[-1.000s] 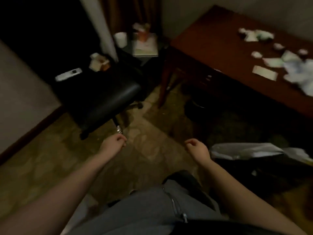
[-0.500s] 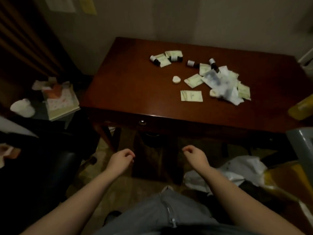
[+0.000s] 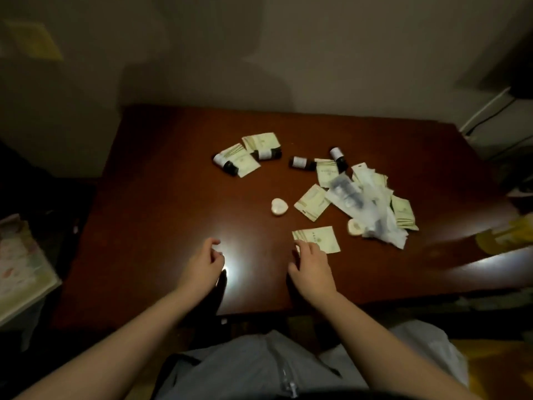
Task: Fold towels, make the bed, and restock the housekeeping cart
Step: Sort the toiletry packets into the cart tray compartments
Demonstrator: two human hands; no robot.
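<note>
A dark red wooden desk [image 3: 161, 215] carries scattered hotel amenities: pale green sachets, several small dark bottles [image 3: 301, 163], two round white soaps [image 3: 278, 207] and a pile of clear plastic packets [image 3: 366, 209]. My right hand [image 3: 310, 265] hovers at the near edge of one green sachet [image 3: 320, 238], its fingertips touching or almost touching it. My left hand [image 3: 203, 262] hangs over bare desk top with loosely curled fingers and holds nothing.
A low side table with a patterned tray [image 3: 20, 264] stands at the left. A yellow object [image 3: 504, 238] lies at the desk's right edge. A white bag [image 3: 432, 347] sits on the floor at lower right. The wall runs right behind the desk.
The view swung from the chair and floor onto the desk. Both hands moved forward from below the desk edge to above its top, the right one reaching the nearest sachet.
</note>
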